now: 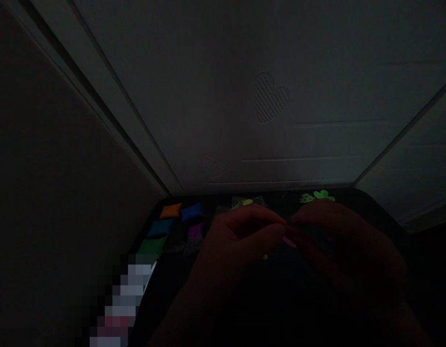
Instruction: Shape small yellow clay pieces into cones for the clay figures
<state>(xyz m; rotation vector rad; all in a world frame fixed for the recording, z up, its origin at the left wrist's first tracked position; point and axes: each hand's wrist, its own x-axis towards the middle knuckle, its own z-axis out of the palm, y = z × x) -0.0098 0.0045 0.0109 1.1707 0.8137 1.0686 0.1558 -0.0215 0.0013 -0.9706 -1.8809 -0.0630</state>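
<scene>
In the dim light, my left hand point(244, 233) is closed in a pinch, thumb against forefinger. My right hand point(347, 241) comes in from the other side, its thumb and finger pressed together at the same spot. The fingertips of both hands meet, and whatever is between them is too small and dark to make out. Just below the fingertips a pink piece point(290, 242) shows; I cannot tell whether it is held or lies on the table. Beyond the left hand, a clear bag point(261, 199) has a yellow piece point(247, 202) by it.
At the left of the dark table point(251, 289) lie several small packets, among them an orange packet point(171, 211), a blue packet point(191, 212), a green packet point(152, 246) and a purple packet point(195, 232). Green petal-shaped pieces point(323, 194) lie at the back right. A pale wall point(223, 96) stands behind.
</scene>
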